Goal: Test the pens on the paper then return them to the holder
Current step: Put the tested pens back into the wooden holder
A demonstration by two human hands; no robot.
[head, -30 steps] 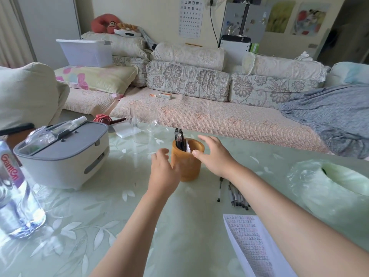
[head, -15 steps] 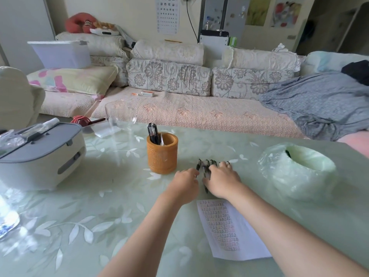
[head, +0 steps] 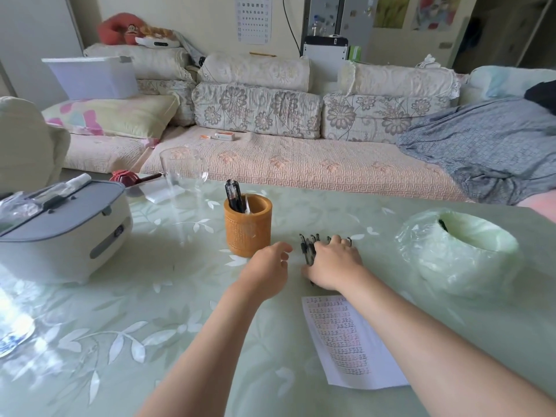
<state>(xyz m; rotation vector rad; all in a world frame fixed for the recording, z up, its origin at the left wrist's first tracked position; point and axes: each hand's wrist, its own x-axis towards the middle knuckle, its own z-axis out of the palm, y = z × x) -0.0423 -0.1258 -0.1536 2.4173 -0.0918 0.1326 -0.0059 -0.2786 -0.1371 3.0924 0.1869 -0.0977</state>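
Likely pen-picking step: right hand (head: pixel 331 263) flat over loose pens (head: pixel 307 246), left hand (head: pixel 267 266) slack, empty. Next: pinch one, bring to near paper (head: pixel 352 341)

Worktop (head: pixel 150 341): smooth, shiny pale green cover with white leaf print.
Holder (head: pixel 246 233): orange-brown, matt, rough woven look.
Pens (head: pixel 308 248) right of holder: black plastic, a bit shiny.
Paper (head: pixel 346 341) near right: thin, white, matt, flat.
Bag (head: pixel 457 254) far right: thin plastic, crinkly, see-through, glossy.
Box (head: pixel 60 236) left: smooth white plastic, grey matt lid.
Cup (head: pixel 183 176) behind holder: clear, smooth; glass or plastic, cannot tell.
Sofa (head: pixel 301 164) far: soft quilted cloth.
Blanket (head: pixel 481 145) far right: blue-grey cloth, wrinkled.
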